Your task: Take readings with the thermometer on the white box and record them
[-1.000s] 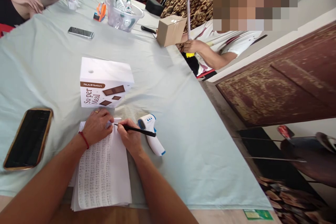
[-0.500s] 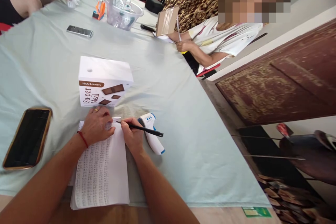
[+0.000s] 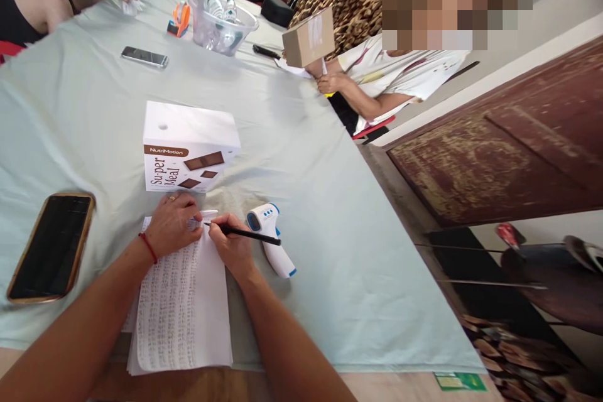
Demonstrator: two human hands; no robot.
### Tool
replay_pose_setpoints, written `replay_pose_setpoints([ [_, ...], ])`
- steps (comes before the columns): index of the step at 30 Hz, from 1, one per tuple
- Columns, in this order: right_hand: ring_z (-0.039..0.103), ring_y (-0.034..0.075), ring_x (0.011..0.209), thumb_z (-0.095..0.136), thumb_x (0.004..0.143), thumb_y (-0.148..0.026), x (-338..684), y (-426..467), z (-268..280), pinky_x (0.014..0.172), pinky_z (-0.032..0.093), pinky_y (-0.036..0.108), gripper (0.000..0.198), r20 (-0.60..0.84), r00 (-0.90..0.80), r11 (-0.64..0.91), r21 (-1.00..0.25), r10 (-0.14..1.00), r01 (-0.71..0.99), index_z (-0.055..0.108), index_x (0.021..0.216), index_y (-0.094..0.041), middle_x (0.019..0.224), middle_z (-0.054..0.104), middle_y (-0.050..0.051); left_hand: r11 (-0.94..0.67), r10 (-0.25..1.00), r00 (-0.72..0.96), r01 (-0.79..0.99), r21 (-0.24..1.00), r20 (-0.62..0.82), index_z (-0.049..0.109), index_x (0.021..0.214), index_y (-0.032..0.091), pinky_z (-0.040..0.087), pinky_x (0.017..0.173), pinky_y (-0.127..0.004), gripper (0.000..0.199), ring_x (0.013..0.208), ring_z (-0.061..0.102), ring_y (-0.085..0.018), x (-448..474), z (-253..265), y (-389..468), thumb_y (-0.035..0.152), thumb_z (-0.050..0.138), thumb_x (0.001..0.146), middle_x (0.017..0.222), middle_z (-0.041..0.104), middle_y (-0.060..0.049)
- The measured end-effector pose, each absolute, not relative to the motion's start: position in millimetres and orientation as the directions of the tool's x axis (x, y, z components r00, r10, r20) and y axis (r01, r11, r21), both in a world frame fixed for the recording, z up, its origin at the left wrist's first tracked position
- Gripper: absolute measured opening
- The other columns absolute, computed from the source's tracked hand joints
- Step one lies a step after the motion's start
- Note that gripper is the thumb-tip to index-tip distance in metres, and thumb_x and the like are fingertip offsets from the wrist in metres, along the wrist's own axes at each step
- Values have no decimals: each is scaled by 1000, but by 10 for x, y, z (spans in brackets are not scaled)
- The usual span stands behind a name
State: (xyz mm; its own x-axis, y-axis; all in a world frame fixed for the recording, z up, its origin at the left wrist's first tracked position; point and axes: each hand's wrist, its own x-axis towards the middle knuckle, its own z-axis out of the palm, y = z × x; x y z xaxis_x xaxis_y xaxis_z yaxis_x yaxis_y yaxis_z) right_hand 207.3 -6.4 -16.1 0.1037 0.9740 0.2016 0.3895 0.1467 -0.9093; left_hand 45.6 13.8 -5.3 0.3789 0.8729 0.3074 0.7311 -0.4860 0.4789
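Sheets of paper point(image 3: 207, 320) covered in rows of handwriting lie in front of me, the right part of the top sheet blank. My left hand point(image 3: 175, 223), with a red string at the wrist, holds down their upper part with curled fingers. In my right hand point(image 3: 232, 242) is a slim black pen point(image 3: 254, 237), its tip at the paper close to my left fingertips. Just right of that hand lies a white and blue infrared thermometer point(image 3: 277, 257). Beyond my left hand stands a white NutriMotion box point(image 3: 188, 125).
A phone in a brown case point(image 3: 51, 248) lies at left, another phone point(image 3: 144, 56) farther off. A clear basin of bottles point(image 3: 219, 38) stands near an orange tape dispenser point(image 3: 179, 19). At right a person handles a cardboard box point(image 3: 308, 38); other people sit at the far side.
My right hand has shifted slightly left with the pen. The cardboard box by the person at right has turned and tilted. My left hand stays on the paper.
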Motion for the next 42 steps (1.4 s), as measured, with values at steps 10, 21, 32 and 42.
replay_pose_setpoints([
  [10,51,15,55,52,72,-34,2088,-63,-181,55,44,29,13,219,77,165,-887,973,431,53,62,-26,56,56,-4,-494,868,381,727,477,319,65,75,21,44,83,-39,3,91,60,-22,461,-54,133,19,67,74,90,66,-3],
  [21,49,15,53,51,71,-34,2081,-63,-178,54,43,28,13,223,74,174,-894,972,412,51,60,-26,54,53,-4,-484,874,377,739,469,307,66,75,21,45,82,-40,3,91,60,-22,463,-46,132,20,68,73,90,67,-4],
  [32,51,16,55,51,70,-34,2092,-64,-152,56,44,30,13,209,88,157,-902,974,403,52,60,-26,56,56,-3,-478,877,378,737,478,295,67,76,21,45,83,-40,3,92,60,-23,469,-36,133,21,67,74,91,66,-4],
  [42,49,16,56,49,70,-35,2080,-59,-171,57,44,29,13,193,88,140,-898,977,416,50,60,-26,55,54,-4,-462,887,381,746,480,262,68,77,20,45,85,-41,5,93,60,-23,469,-7,133,19,67,72,92,67,-5],
])
